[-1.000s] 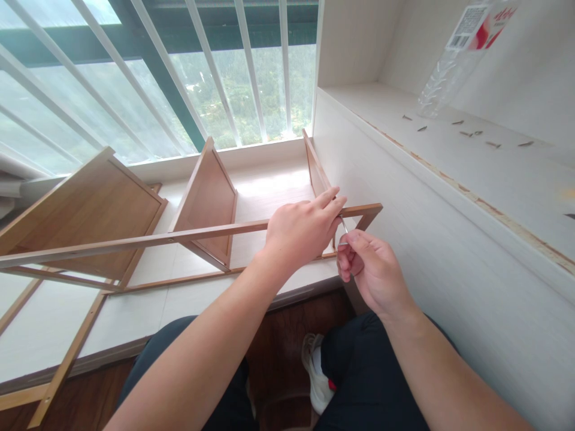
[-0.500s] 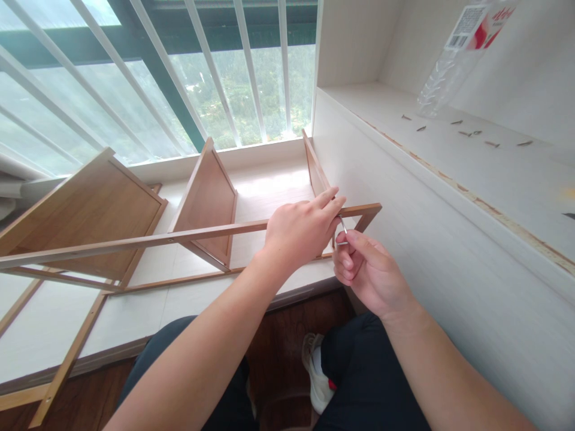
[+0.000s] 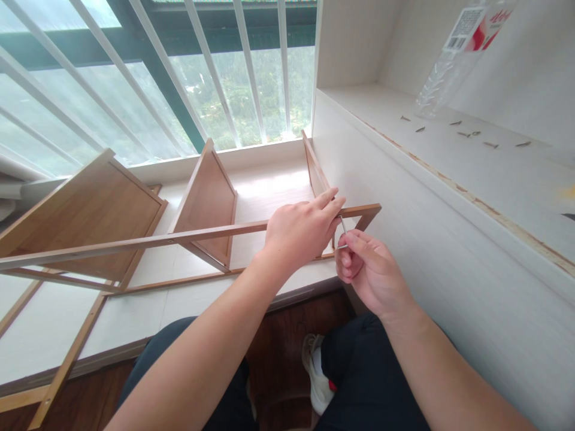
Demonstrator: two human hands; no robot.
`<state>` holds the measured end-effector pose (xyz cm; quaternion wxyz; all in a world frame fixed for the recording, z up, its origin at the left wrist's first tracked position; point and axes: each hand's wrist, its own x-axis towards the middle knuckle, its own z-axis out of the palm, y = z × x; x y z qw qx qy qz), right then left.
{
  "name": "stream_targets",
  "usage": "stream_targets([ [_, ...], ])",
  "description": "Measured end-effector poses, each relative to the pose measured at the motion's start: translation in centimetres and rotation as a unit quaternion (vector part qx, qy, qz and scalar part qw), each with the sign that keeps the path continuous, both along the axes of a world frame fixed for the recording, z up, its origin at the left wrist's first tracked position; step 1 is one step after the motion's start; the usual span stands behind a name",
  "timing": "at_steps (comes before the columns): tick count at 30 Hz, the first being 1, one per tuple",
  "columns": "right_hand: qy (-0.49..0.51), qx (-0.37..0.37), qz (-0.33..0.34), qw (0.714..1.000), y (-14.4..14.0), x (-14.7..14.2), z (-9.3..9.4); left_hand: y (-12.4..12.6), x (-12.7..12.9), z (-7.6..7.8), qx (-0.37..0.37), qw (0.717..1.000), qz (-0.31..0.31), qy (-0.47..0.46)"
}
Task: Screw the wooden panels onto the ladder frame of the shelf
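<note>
A wooden shelf frame [image 3: 224, 231] lies on its side on the white window ledge, with shelf panels standing across it. My left hand [image 3: 305, 230] grips the frame's upper rail near its right end, two fingers stretched over it toward the end panel [image 3: 315, 167]. Just right of it, my right hand [image 3: 371, 263] pinches a thin metal hex key [image 3: 344, 225] between thumb and fingers. The key's upper end meets the rail beside my left fingertips. Exactly how it sits there is hidden.
Several screws [image 3: 490, 145] and a clear plastic bottle [image 3: 442, 75] are on the white shelf [image 3: 386, 105] at right. A barred window [image 3: 215, 78] stands behind the ledge. More wooden frame pieces [image 3: 72, 353] lie at lower left; a white cabinet side [image 3: 404, 209] borders my right hand.
My right hand has shifted very slightly, and the bent end of the hex key has turned a little. My left hand and the frame stay put.
</note>
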<state>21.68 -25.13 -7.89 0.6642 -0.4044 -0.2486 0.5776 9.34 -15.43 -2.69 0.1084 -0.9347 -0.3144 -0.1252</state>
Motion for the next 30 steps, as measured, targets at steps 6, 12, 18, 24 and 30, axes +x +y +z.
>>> stream_targets([
  [6, -0.036, 0.001, -0.028, 0.999, 0.1, 0.0, -0.4, -0.1, 0.0, 0.1, -0.011, 1.0, 0.005, -0.003],
  [12, -0.102, 0.024, -0.063, 0.992, 0.3, 0.0, -0.9, -0.2, 0.0, 0.1, -0.013, 1.0, 0.004, -0.003],
  [18, -0.218, 0.049, -0.074, 0.972, 0.3, 0.0, -1.5, -0.1, 0.0, 0.0, -0.008, 1.0, 0.0, -0.001],
  [24, -0.228, 0.044, -0.075, 0.97, 0.4, 0.2, -1.6, -0.1, 0.0, 0.1, -0.002, 1.0, 0.0, 0.0],
  [30, -0.23, 0.044, -0.075, 0.969, 0.4, 0.3, -1.7, -0.1, -0.1, 0.2, 0.003, 1.0, -0.001, 0.001],
])
